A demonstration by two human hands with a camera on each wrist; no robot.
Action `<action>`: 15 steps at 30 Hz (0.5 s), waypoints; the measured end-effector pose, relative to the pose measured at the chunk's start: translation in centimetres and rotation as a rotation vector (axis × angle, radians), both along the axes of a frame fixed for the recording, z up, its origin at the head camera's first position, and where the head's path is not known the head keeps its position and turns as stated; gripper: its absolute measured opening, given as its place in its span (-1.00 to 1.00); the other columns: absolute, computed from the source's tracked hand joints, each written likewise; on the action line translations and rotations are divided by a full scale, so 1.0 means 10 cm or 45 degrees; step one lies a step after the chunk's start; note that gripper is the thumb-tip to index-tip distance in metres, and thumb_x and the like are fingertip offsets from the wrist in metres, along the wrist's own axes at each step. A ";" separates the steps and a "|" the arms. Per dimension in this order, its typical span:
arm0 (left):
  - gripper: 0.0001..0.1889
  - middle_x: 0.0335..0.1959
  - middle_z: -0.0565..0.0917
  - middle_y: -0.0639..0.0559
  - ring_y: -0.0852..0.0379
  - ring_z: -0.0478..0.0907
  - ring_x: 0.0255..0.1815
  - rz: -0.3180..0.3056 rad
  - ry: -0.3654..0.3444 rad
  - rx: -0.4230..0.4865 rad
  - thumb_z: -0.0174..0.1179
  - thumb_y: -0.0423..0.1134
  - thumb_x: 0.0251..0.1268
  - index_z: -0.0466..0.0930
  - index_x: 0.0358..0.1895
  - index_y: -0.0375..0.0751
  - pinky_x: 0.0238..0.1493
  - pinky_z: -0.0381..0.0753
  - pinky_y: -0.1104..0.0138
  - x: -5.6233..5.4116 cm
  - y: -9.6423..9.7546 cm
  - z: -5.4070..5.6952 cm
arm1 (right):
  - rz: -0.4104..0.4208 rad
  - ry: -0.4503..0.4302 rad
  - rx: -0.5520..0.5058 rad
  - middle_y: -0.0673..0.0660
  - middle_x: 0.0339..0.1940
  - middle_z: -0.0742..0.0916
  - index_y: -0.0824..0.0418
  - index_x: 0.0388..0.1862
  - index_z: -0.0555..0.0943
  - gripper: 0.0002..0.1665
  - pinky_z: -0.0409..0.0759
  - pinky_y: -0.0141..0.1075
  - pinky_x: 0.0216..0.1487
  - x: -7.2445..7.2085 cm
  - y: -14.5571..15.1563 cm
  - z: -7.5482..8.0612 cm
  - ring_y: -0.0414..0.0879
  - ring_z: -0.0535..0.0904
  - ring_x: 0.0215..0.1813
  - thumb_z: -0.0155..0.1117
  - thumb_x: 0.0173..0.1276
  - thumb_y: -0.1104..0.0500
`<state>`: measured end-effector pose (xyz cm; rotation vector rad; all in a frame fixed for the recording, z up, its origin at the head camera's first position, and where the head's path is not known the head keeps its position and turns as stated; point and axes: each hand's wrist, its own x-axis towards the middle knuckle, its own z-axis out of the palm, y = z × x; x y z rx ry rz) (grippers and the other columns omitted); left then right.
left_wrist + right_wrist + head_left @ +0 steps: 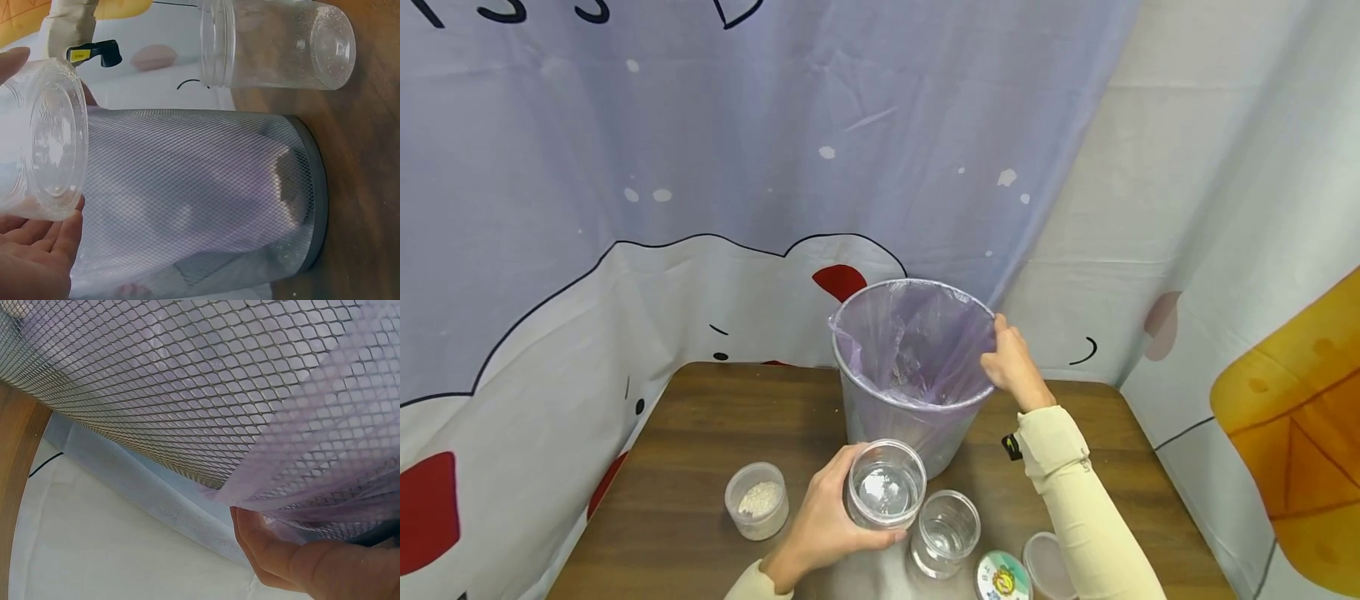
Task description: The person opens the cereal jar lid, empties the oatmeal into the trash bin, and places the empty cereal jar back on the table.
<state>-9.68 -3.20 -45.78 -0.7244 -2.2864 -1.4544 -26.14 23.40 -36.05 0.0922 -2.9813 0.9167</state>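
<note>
left of the left grip (pixel 835 525) we have one tub (pixel 764 531), white grains (pixel 760 498) inside; left grip, curled round one clear jar (pixel 886 492), long axis near upright; one lined mesh bin (pixel 917 429), just beyond that grip, its mouth forward and slightly right, a bearing we judge decisive; one second jar (pixel 945 533), right of the left grip; right grip (pixel 1015 365), nearer the bin, pinching its rim.

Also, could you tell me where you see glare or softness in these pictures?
Head view: highlights inside the jar in the left hand, and a pale sheen on the table near the bottom edge; left wrist view: shine on that jar's base; right wrist view: the mesh bin shows fairly crisply, the right hand looks softer.
</note>
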 end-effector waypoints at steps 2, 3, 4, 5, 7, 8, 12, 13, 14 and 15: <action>-0.08 -0.04 0.54 0.15 0.17 0.52 -0.08 0.009 0.009 -0.007 0.54 0.10 -0.49 0.37 0.15 -0.05 -0.06 0.53 0.25 0.00 0.00 -0.02 | -0.001 0.000 0.001 0.59 0.25 0.23 0.46 0.41 -0.17 -0.03 0.09 0.12 0.32 0.00 -0.01 0.00 0.41 0.12 0.30 -0.04 -0.02 0.40; -0.08 -0.04 0.54 0.16 0.19 0.52 -0.08 0.016 0.004 -0.013 0.54 0.10 -0.50 0.37 0.15 -0.04 -0.05 0.52 0.26 0.00 0.00 -0.04 | -0.001 0.000 0.004 0.59 0.25 0.23 0.46 0.41 -0.16 -0.03 0.09 0.12 0.32 0.00 -0.01 0.01 0.41 0.12 0.29 -0.04 -0.02 0.40; -0.08 -0.04 0.53 0.19 0.21 0.52 -0.08 0.025 -0.001 -0.020 0.54 0.10 -0.52 0.37 0.14 -0.03 -0.05 0.52 0.27 0.01 0.00 -0.05 | -0.001 -0.001 0.004 0.59 0.24 0.24 0.46 0.41 -0.16 -0.02 0.09 0.12 0.31 0.00 -0.01 0.01 0.41 0.13 0.29 -0.04 -0.02 0.40; -0.07 -0.05 0.53 0.21 0.22 0.51 -0.08 0.036 -0.002 -0.028 0.54 0.11 -0.53 0.37 0.14 -0.02 -0.04 0.52 0.27 0.01 0.01 -0.07 | -0.002 -0.005 0.004 0.59 0.24 0.24 0.46 0.41 -0.16 -0.02 0.10 0.13 0.31 0.00 -0.01 0.00 0.41 0.14 0.28 -0.04 -0.03 0.40; -0.06 -0.05 0.51 0.25 0.25 0.51 -0.08 0.052 -0.012 -0.036 0.55 0.10 -0.56 0.37 0.14 0.02 -0.03 0.52 0.27 0.01 0.01 -0.10 | -0.004 -0.009 0.000 0.58 0.25 0.24 0.45 0.41 -0.17 -0.02 0.09 0.12 0.32 -0.01 -0.01 0.00 0.40 0.13 0.29 -0.04 -0.02 0.40; -0.06 -0.05 0.51 0.26 0.26 0.50 -0.08 0.059 -0.024 -0.033 0.55 0.09 -0.57 0.36 0.14 0.04 -0.03 0.52 0.27 0.01 0.02 -0.12 | -0.003 -0.012 -0.002 0.58 0.25 0.23 0.45 0.41 -0.17 -0.02 0.08 0.11 0.32 -0.01 -0.01 0.00 0.40 0.12 0.30 -0.04 -0.02 0.40; -0.05 -0.06 0.49 0.31 0.29 0.49 -0.08 0.073 -0.094 -0.023 0.57 0.06 -0.60 0.34 0.13 0.10 -0.02 0.51 0.27 0.02 0.03 -0.19 | 0.003 -0.017 -0.017 0.58 0.28 0.19 0.45 0.41 -0.18 -0.03 0.04 0.08 0.35 -0.01 0.00 0.00 0.39 0.08 0.32 -0.07 -0.01 0.40; -0.05 -0.06 0.49 0.31 0.28 0.49 -0.08 0.071 -0.110 -0.020 0.57 0.05 -0.60 0.34 0.13 0.10 -0.02 0.51 0.27 0.03 0.03 -0.20 | 0.003 -0.019 -0.022 0.58 0.28 0.19 0.45 0.41 -0.18 -0.04 0.03 0.08 0.35 0.00 -0.01 0.00 0.39 0.07 0.33 -0.07 -0.01 0.40; -0.06 -0.07 0.49 0.31 0.28 0.49 -0.09 0.069 -0.117 -0.016 0.57 0.04 -0.60 0.34 0.13 0.10 -0.02 0.51 0.26 0.03 0.03 -0.22 | 0.006 -0.017 -0.025 0.59 0.28 0.19 0.45 0.41 -0.17 -0.04 0.03 0.08 0.35 0.01 0.00 0.01 0.39 0.07 0.33 -0.07 -0.01 0.40; -0.06 -0.07 0.49 0.30 0.28 0.49 -0.09 0.068 -0.120 -0.016 0.57 0.04 -0.60 0.34 0.13 0.09 -0.02 0.51 0.26 0.04 0.03 -0.24 | 0.004 -0.002 -0.029 0.59 0.26 0.21 0.47 0.40 -0.15 -0.04 0.06 0.09 0.34 0.02 -0.01 0.02 0.40 0.09 0.31 -0.08 -0.03 0.40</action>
